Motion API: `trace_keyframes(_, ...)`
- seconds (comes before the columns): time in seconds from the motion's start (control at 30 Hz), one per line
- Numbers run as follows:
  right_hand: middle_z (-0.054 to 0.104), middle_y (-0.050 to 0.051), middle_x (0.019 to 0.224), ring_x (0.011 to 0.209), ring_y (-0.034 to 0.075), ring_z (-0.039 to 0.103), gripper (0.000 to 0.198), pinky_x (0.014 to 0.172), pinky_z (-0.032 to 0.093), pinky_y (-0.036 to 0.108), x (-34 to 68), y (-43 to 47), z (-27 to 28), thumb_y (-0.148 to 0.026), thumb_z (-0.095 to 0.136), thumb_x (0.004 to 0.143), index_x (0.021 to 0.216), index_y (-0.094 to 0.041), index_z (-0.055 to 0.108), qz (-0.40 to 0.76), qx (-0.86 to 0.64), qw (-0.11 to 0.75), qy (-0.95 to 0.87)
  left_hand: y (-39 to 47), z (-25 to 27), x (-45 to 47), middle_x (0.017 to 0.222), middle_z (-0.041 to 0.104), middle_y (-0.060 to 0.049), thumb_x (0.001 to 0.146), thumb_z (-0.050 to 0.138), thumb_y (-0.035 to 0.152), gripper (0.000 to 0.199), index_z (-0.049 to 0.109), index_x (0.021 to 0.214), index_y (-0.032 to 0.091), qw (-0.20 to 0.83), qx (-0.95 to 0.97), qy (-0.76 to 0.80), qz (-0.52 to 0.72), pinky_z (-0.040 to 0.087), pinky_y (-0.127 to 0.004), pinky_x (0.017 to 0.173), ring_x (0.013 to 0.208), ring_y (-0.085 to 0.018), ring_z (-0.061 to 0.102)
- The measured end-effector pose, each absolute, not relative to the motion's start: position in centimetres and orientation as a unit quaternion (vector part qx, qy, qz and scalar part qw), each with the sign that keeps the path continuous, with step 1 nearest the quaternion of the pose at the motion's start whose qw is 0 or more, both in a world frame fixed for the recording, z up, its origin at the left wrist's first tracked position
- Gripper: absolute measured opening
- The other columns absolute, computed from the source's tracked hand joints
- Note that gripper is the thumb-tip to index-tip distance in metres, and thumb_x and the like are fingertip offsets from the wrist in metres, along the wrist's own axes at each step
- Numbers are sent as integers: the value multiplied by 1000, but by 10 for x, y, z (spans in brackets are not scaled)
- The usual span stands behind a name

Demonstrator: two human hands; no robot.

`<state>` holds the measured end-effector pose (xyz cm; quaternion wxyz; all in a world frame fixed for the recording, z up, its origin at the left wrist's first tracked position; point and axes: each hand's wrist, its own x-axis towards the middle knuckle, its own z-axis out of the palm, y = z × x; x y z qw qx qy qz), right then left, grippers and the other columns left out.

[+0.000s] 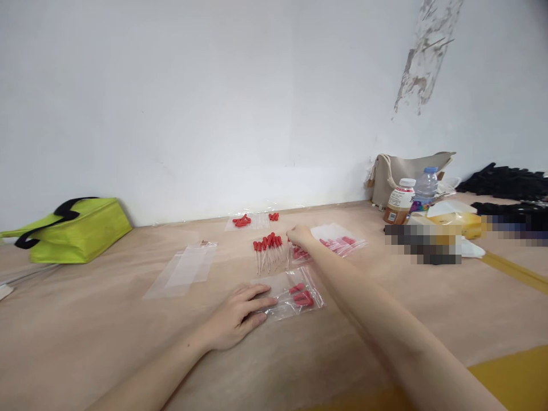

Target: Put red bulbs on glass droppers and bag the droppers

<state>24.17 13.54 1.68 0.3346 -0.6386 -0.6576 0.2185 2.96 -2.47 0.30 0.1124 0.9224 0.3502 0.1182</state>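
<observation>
My left hand (242,311) lies with its fingers spread on a clear zip bag (282,313), pressing it to the table. Inside that bag are red-bulbed droppers (303,298). Further forward, my right hand (301,235) pinches a dropper (287,250) with a thin clear stem, at the right end of a row. The loose droppers (269,244) in this row have red rubber bulbs pointing away from me. Beneath and beside my right hand are filled bags (338,242) of red-bulbed droppers, partly hidden by my wrist.
Flat clear bags (188,268) lie at left. By the wall is another clear bag (257,221) with red pieces. A lime-green bag (83,231) stands far left. At right are a brown drink bottle (400,202), a water bottle (427,185) and a beige bag (381,177).
</observation>
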Motion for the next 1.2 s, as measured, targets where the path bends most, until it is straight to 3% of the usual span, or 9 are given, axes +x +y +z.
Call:
trace_keyframes(0.1,61,7,59,48,13,57,16,42,41,20,260,125,28,-20,47,73,80,-10,58,252,-625,420,-607,-25,4,30,133,39,0,90,38,32,35,44,124,34,110,922,351,118,30,-40,100,120,-21,36)
trace_keyframes(0.23,59,1,72,53,7,55,29,45,43,17,304,91,31,-27,35,81,106,-15,42,253,-591,550,-533,-25,4,30,132,41,-3,89,39,34,43,33,131,29,109,921,352,129,30,-40,101,119,-21,37)
trace_keyframes(0.3,55,-2,65,48,7,52,26,43,42,18,325,70,22,-29,46,76,97,-16,46,304,-527,647,-460,-25,3,29,132,41,-3,89,38,35,42,34,131,29,108,921,351,129,30,-40,101,120,-21,37)
trace_keyframes(0.47,52,-6,57,43,7,49,27,41,41,19,345,37,-9,-33,59,66,84,-19,46,384,-479,690,-384,-21,1,29,134,39,0,90,37,34,37,40,127,31,116,922,349,122,32,-38,100,121,-20,36)
trace_keyframes(0.73,53,-6,57,45,8,54,22,47,47,21,320,29,-21,-26,60,67,80,-20,43,480,-432,680,-347,-20,0,27,134,38,-1,90,37,34,37,41,127,32,124,921,349,120,31,-39,100,122,-20,35)
trace_keyframes(0.9,56,-4,65,53,10,59,25,55,51,24,305,12,-21,-24,62,67,81,-20,43,570,-419,608,-362,-21,1,29,134,39,-1,90,38,34,36,41,126,31,125,919,352,123,30,-39,100,121,-20,35)
trace_keyframes(1.2,50,-8,45,36,5,42,26,34,32,15,297,3,-19,-31,67,62,76,-17,50,535,-455,413,-580,-26,8,33,130,42,-4,88,40,31,45,29,132,28,132,915,350,148,34,-37,97,115,-20,40)
